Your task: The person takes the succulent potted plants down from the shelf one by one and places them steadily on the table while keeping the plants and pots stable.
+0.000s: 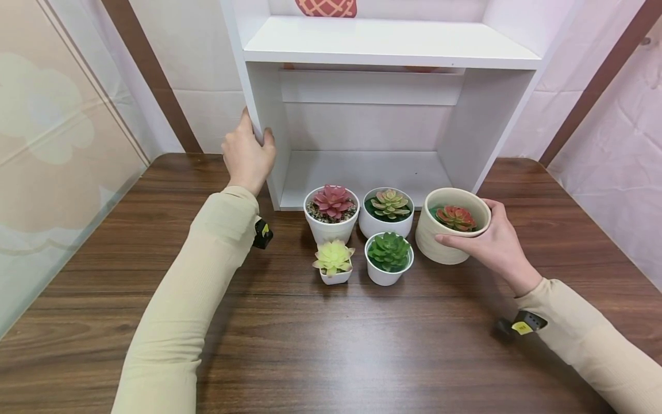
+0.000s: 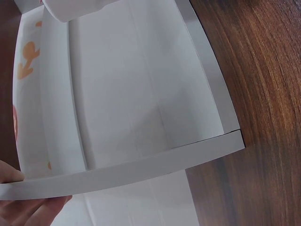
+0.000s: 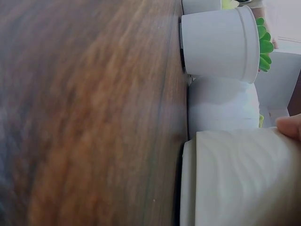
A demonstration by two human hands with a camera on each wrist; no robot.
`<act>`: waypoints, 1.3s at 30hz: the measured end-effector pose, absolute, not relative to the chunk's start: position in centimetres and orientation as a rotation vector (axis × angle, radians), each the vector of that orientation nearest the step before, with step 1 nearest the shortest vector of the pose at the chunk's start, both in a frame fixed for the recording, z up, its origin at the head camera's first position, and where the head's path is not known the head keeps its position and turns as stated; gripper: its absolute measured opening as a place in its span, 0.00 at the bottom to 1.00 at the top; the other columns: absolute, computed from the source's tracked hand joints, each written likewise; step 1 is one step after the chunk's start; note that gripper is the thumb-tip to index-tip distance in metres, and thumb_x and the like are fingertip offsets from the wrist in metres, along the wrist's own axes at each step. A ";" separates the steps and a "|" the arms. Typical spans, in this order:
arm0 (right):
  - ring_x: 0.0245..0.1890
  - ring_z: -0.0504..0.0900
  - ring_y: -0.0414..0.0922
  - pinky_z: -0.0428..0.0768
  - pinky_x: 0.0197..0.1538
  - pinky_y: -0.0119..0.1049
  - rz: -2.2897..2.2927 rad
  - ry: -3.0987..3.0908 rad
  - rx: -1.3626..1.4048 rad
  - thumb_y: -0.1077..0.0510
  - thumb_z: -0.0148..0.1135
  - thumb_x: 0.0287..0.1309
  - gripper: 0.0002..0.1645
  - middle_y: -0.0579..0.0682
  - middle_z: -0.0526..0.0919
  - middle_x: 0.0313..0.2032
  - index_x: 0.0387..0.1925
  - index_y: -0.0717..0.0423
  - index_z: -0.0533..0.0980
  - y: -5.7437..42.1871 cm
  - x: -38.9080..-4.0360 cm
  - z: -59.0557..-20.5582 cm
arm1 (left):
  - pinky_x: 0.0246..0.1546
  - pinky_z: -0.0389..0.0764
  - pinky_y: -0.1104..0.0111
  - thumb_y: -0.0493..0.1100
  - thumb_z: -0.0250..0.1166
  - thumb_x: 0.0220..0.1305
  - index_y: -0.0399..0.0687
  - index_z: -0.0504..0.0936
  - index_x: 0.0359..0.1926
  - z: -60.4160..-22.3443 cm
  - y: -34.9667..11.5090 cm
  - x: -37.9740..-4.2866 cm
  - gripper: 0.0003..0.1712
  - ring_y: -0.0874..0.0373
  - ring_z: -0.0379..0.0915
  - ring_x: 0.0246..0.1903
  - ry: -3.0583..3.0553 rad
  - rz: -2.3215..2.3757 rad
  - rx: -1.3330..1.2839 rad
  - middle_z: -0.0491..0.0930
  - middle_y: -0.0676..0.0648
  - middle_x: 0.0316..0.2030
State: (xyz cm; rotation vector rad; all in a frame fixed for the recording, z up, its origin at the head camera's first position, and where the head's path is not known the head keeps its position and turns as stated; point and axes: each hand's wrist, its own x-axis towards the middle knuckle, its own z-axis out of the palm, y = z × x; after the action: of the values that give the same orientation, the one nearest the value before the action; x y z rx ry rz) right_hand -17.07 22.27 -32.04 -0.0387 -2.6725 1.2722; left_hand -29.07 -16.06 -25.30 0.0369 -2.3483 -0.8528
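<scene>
My left hand (image 1: 249, 155) grips the left side panel of a white shelf unit (image 1: 393, 43), thumb on the inner face; its fingers (image 2: 40, 212) show around the panel edge in the left wrist view. On the right, my right hand (image 1: 493, 244) holds a large cream pot (image 1: 437, 244) with a red succulent (image 1: 455, 218), thumb across the near rim. The pot's ribbed side (image 3: 240, 179) fills the lower right wrist view, low at the tabletop. Beside it stand a white pot with a pale green succulent (image 1: 389, 204) and a small pot with a dark green succulent (image 1: 389, 253).
A white pot with a pinkish-red succulent (image 1: 333, 202) stands before the shelf, and a small square pot with a yellow-green succulent (image 1: 333, 257) sits nearer me. All are on the brown wooden table (image 1: 331, 351). A red patterned object (image 1: 327, 7) shows above the upper board.
</scene>
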 end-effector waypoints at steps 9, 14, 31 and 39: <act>0.58 0.68 0.57 0.64 0.57 0.51 1.265 -2.678 -0.046 0.45 0.78 0.38 0.61 0.65 0.69 0.57 0.64 0.67 0.53 22.3 -17.0 -32.0 | 0.46 0.78 0.46 0.43 0.55 0.65 0.40 0.71 0.61 -25.3 -16.1 -29.1 0.25 0.35 0.79 0.48 -2.346 -0.843 0.039 0.81 0.33 0.50; 0.58 0.68 0.56 0.64 0.57 0.50 1.275 -2.683 -0.047 0.45 0.78 0.39 0.60 0.64 0.69 0.57 0.64 0.67 0.53 22.3 -17.0 -32.0 | 0.47 0.78 0.47 0.43 0.54 0.66 0.40 0.70 0.62 -25.2 -16.1 -29.1 0.25 0.36 0.79 0.48 -2.352 -0.848 0.040 0.80 0.33 0.50; 0.61 0.66 0.56 0.62 0.60 0.53 1.331 -2.684 0.024 0.46 0.77 0.42 0.62 0.63 0.65 0.62 0.68 0.64 0.49 22.2 -16.9 -32.1 | 0.48 0.78 0.48 0.43 0.54 0.66 0.39 0.70 0.62 -25.3 -16.4 -29.2 0.24 0.36 0.79 0.49 -2.356 -0.871 0.043 0.80 0.33 0.51; 0.66 0.61 0.57 0.57 0.65 0.56 1.380 -2.676 0.087 0.50 0.77 0.42 0.71 0.64 0.61 0.67 0.74 0.61 0.38 22.2 -16.9 -31.9 | 0.48 0.78 0.47 0.44 0.54 0.66 0.40 0.70 0.61 -25.5 -16.6 -29.0 0.24 0.35 0.79 0.48 -2.364 -0.886 0.045 0.80 0.33 0.51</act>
State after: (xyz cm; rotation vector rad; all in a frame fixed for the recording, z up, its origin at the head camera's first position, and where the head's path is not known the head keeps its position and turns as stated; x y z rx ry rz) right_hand -16.85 22.21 -31.90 0.0874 -2.6765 1.3802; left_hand -29.04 -16.61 -25.49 0.0451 -2.3644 -0.8861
